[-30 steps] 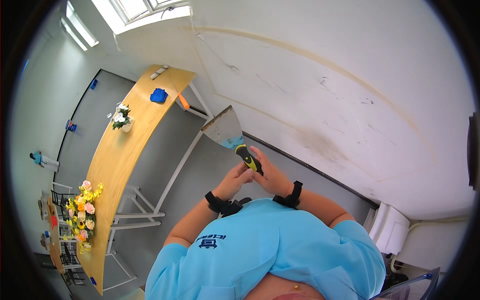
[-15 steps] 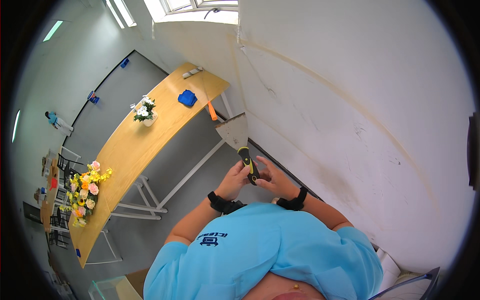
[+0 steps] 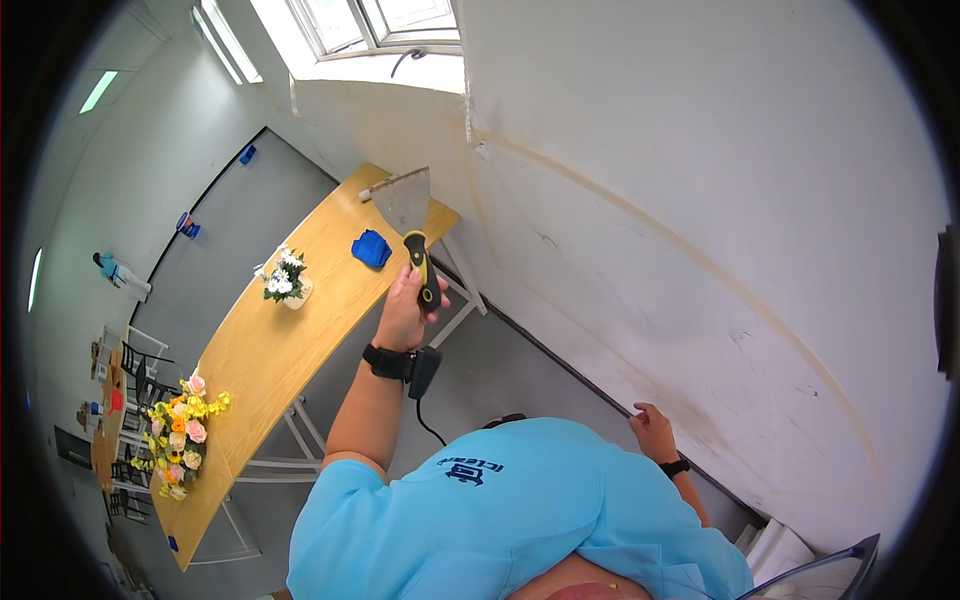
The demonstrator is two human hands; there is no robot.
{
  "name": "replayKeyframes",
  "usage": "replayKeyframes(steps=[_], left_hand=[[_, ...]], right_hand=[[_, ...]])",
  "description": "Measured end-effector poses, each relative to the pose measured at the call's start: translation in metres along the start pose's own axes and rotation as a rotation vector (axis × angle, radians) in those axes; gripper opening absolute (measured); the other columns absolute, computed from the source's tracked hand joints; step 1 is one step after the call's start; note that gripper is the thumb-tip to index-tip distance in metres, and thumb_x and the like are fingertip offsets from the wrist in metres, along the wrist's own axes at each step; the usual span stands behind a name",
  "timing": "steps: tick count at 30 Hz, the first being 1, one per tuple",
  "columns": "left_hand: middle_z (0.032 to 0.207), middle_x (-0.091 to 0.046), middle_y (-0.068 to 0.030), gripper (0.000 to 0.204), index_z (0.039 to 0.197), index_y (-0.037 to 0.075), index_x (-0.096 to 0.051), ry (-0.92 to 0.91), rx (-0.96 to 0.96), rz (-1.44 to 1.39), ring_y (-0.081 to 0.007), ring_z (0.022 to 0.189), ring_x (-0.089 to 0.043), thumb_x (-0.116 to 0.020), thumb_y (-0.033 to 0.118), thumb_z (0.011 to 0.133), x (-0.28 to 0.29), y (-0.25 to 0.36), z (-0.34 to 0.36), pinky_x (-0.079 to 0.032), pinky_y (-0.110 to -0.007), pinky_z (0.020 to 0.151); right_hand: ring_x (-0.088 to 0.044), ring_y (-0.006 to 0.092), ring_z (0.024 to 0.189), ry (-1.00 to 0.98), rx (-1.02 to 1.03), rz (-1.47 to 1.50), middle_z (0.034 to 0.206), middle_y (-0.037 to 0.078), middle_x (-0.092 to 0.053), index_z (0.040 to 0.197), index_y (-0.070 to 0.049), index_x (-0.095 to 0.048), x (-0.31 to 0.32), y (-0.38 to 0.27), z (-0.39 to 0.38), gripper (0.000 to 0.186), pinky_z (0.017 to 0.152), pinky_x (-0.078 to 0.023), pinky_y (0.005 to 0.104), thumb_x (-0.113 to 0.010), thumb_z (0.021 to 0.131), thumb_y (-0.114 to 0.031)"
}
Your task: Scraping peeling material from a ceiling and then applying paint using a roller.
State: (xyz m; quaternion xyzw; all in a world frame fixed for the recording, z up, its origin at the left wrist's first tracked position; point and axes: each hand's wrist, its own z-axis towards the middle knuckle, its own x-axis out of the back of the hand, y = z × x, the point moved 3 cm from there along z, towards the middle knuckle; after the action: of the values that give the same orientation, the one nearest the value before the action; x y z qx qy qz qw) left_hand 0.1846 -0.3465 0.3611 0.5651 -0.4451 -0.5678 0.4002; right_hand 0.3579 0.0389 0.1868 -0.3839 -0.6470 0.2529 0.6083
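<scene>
My left hand (image 3: pixel 403 312) is closed around the black and yellow handle of a putty knife (image 3: pixel 406 205). Its broad, stained metal blade points up and away, overlapping the far end of the wooden table (image 3: pixel 270 345) in the picture. Past the hand, a folded blue cloth (image 3: pixel 371 249) lies on the tabletop. Low on the right, beside the white wall (image 3: pixel 640 300), my right hand (image 3: pixel 654 434) holds nothing visible, its fingers loosely bent and apart. The blade hides most of a pale roller-like item (image 3: pixel 366 195) at the table's far end.
White flowers in a pot (image 3: pixel 292 290) and a colourful bouquet (image 3: pixel 182 440) stand on the table. A window (image 3: pixel 375 25) opens above the far wall. Along the wall's foot runs a dark skirting strip (image 3: pixel 560 348). Far left, another person (image 3: pixel 120 275) stands near chairs.
My hands have parted. The left has carried the putty knife up and left toward the table's far end; the right has let go and dropped to the lower right by the wall.
</scene>
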Motion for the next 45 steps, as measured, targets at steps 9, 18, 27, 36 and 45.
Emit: replayKeyframes(steps=[9, 18, 27, 36, 45], left_hand=[[0.076, -0.052, -0.0096, 0.027, 0.107, 0.001, -0.037, -0.130, -0.189, 0.162, -0.0072, 0.049, -0.043, -0.034, 0.024, 0.093, 0.051, 0.141, 0.228, -0.030, -0.016, 0.035], [0.070, -0.055, -0.0097, 0.031, 0.099, 0.000, -0.042, -0.248, -0.024, 0.235, -0.0067, 0.045, -0.040, -0.035, 0.030, 0.092, 0.081, 0.167, 0.382, -0.024, -0.018, 0.031], [0.122, -0.028, -0.0236, 0.071, 0.129, 0.000, -0.010, -0.314, -0.176, 0.201, -0.0318, 0.093, -0.053, -0.045, 0.044, 0.086, 0.154, 0.147, 0.419, -0.050, -0.034, 0.070], [0.117, -0.044, -0.0233, 0.050, 0.114, 0.009, -0.049, -0.138, -0.104, 1.803, -0.0394, 0.113, -0.035, -0.065, 0.028, 0.071, 0.376, -0.062, 0.397, -0.031, -0.045, 0.094], [0.129, -0.028, -0.0273, 0.063, 0.125, 0.015, -0.039, 0.010, 0.245, 1.784, -0.0427, 0.115, -0.034, -0.066, 0.027, 0.069, 0.435, -0.170, 0.383, -0.029, -0.044, 0.097]], right_hand=[[-0.059, 0.0251, 0.064, 0.378, -0.430, -0.012, 0.073, 0.013, -0.061, 0.099, 0.000, -0.055, -0.099, 0.063, -0.066, 0.028, 0.059, -0.047, 0.0341, -0.056, 0.075, -0.014], [-0.058, 0.0227, 0.063, 0.435, -0.795, 0.223, 0.073, 0.012, -0.060, 0.101, 0.000, -0.054, -0.257, 0.048, -0.079, 0.028, 0.058, -0.046, 0.0327, -0.054, 0.076, -0.014], [-0.058, 0.0202, 0.062, 0.420, -0.932, 0.254, 0.073, 0.011, -0.060, 0.103, 0.000, -0.053, -0.332, 0.081, -0.106, 0.029, 0.056, -0.046, 0.0313, -0.053, 0.078, -0.014], [-0.056, 0.0155, 0.061, 0.593, -1.000, 0.498, 0.074, 0.009, -0.059, 0.107, 0.001, -0.050, -0.340, 0.053, -0.096, 0.031, 0.052, -0.044, 0.0273, -0.051, 0.079, -0.014], [-0.054, 0.0124, 0.060, 0.609, -1.067, 0.393, 0.074, 0.007, -0.057, 0.108, 0.000, -0.048, -0.298, -0.046, -0.056, 0.030, 0.047, -0.041, 0.0232, -0.049, 0.082, -0.015]])
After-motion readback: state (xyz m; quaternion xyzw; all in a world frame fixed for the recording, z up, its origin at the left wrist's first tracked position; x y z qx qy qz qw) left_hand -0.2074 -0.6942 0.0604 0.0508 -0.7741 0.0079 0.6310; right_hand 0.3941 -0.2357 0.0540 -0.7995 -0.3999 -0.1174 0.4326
